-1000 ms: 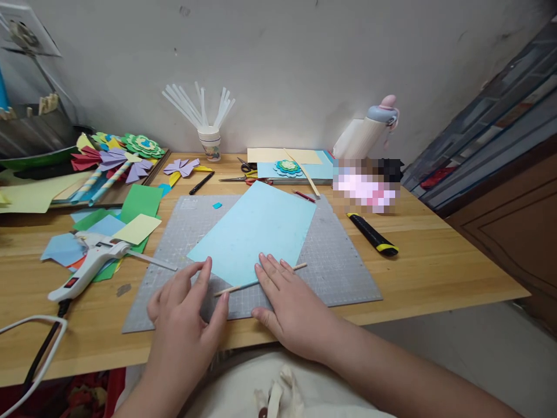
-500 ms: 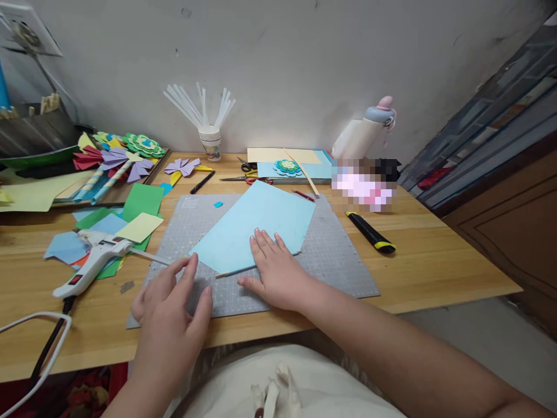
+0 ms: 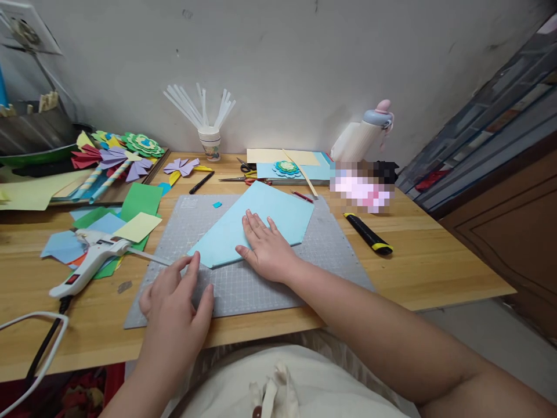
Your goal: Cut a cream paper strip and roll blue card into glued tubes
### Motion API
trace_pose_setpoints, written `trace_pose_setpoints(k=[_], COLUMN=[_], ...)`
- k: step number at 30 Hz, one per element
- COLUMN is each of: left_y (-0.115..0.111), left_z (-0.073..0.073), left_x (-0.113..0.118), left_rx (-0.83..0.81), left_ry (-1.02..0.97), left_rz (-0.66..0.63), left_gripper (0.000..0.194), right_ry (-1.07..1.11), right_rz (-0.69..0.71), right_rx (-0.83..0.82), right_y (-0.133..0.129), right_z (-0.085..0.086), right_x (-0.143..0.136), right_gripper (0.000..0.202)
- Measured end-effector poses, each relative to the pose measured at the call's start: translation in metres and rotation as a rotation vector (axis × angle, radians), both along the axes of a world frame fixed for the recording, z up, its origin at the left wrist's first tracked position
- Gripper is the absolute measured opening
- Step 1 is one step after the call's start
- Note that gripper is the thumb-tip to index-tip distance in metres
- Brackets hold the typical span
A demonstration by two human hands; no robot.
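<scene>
A light blue paper sheet lies at an angle on the grey cutting mat, its near edge forming a narrow rolled or folded strip. My right hand rests on the sheet and across this near edge, fingers stretched forward and thumb out to the left. At the sheet's left corner is my left hand, its index fingertip on or right beside the paper. Its thumb stands apart from the bent fingers, and nothing shows between them. A small blue paper scrap lies on the mat's far part.
At left, a white glue gun lies on coloured paper pieces. Behind the mat are a black pen, scissors, a red pencil and a cup of white sticks. A black-yellow cutter lies right.
My right hand has slid slightly forward and left over the sheet. The thin stick whose ends showed along the near edge is now rolled out of sight. My left hand has barely moved.
</scene>
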State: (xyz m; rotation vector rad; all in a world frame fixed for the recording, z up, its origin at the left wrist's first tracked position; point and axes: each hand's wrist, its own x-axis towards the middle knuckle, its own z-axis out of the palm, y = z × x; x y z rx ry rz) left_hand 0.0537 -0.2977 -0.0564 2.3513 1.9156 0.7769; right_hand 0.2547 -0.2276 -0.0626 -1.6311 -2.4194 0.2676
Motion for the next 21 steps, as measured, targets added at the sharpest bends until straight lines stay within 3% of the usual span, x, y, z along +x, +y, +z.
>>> trace_pose_setpoints(k=[14,21], left_y=[0.004,0.030], left_z=[0.004,0.018], left_x=[0.007,0.019], left_rx=[-0.057,-0.065], left_ry=[0.065,0.246], left_rz=[-0.033,-0.216], left_gripper=[0.049,0.039], right_ry=[0.012,0.007], right_rz=[0.010,-0.024], right_rx=[-0.010,0.015], right_y=[0.047,0.070], right_z=[-0.002,-0.002], right_x=[-0.004,-0.007], right_gripper=[0.070,0.065])
